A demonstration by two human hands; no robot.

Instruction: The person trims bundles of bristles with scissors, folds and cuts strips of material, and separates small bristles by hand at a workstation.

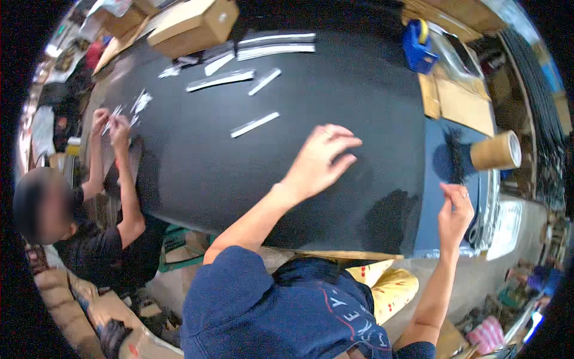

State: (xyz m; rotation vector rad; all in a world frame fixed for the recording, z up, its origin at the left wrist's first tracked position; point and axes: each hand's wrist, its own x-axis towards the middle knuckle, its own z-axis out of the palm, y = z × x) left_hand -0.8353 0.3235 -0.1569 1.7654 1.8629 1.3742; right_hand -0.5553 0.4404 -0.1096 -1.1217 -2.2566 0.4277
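Tee: dk navy, soft-looking tbh
Chest print: pale lettering + thin red curved line
Sleeves: short, same navy, forearms bare
Pants: yellow w/ small red motifs
L hand: bare, thin ring
R hand: bare too, also w/ ring fwiw

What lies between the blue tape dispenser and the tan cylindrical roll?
Flat tan cardboard lies between the dispenser and roll, in the head view.
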